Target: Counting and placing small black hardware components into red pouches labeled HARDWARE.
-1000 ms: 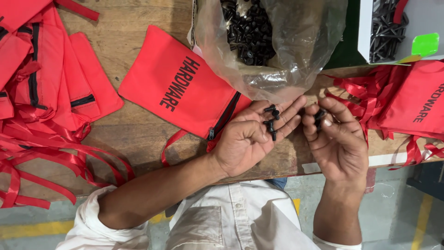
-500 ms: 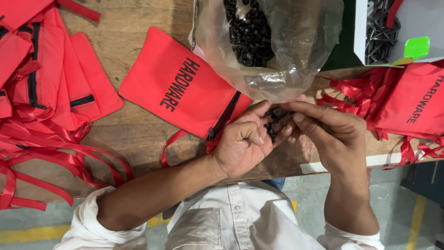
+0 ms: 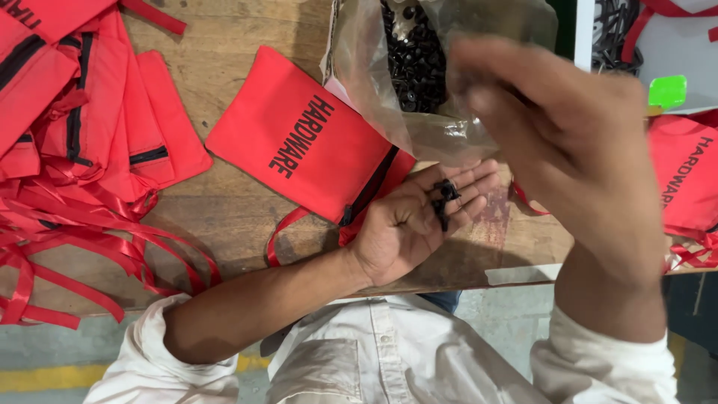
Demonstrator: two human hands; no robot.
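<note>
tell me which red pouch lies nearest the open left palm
The single red pouch lying flat mid-table, its zip edge beside the left hand; the others sit piled far left or at the right edge.

Centre frame, the left hand (image 3: pixel 407 224) lies palm up, cupping black screws (image 3: pixel 444 202). The blurred right hand (image 3: pixel 568 142) hangs at upper right over a clear bag (image 3: pixel 389 82). A red pouch (image 3: pixel 307 146) lies centre-left.

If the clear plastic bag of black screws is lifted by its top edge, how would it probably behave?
The clear plastic bag looks thin and crumpled, so it would probably sag and fold, not keep shape. The many black screws inside suggest it is heavy for its size and would hang low. Its mouth appears open near the right hand, so tilting may spill screws.
</note>
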